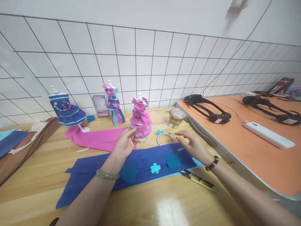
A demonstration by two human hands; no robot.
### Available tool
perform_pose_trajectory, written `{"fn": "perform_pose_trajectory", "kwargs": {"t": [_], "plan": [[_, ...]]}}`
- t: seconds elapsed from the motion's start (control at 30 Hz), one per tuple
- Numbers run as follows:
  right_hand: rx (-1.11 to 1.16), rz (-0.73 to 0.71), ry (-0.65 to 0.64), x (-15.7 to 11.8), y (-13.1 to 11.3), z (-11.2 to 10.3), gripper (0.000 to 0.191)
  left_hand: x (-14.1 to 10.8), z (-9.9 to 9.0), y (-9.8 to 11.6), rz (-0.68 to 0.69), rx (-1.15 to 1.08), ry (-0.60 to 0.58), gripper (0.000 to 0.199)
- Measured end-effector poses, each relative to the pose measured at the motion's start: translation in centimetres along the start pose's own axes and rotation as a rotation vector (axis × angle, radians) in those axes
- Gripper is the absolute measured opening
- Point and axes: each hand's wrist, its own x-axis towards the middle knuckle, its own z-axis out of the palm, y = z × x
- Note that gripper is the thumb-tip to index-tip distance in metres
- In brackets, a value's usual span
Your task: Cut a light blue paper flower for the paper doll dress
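My left hand [127,142], fingers curled together, is beside the pink tiered dress [143,121] on a small stand; whether it grips anything is too small to tell. My right hand [191,144] has its fingers apart and holds nothing, just right of the white tape ring [165,135]. Under both hands lies blue paper [145,157]. On it are a light-blue flower [155,168] and two teal squares, one [173,161] right of the flower and one [128,173] by my left wrist. Yellow-handled snips [197,180] rest at the paper's lower right edge.
Pink material [98,139] lies behind the blue paper. A blue dress [68,108] and a multicoloured dress [114,103] stand near the tiled wall. A lidded glass [176,117] is at the back. Black headsets [209,110] and a white power strip [269,135] lie on the orange surface.
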Motion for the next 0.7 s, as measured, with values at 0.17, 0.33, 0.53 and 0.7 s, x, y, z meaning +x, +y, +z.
{"fn": "perform_pose_trajectory", "kwargs": {"t": [0.17,0.33,0.53,0.7], "plan": [[-0.009,0.059,-0.113,-3.0,1.6,0.3,0.021,-0.3,0.6,-0.1,0.142,0.084,0.069,0.026],[-0.025,0.072,-0.106,-2.8,2.0,0.4,0.02,-0.9,1.2,-0.3,0.248,0.145,0.18,0.032],[-0.061,0.091,-0.059,-0.7,3.1,0.5,0.019,-1.2,1.4,-0.1,0.389,0.158,0.33,0.039],[-0.069,0.242,-0.036,0.4,3.5,0.4,0.023,-1.1,1.2,0.6,0.598,0.161,0.355,0.041]]}}
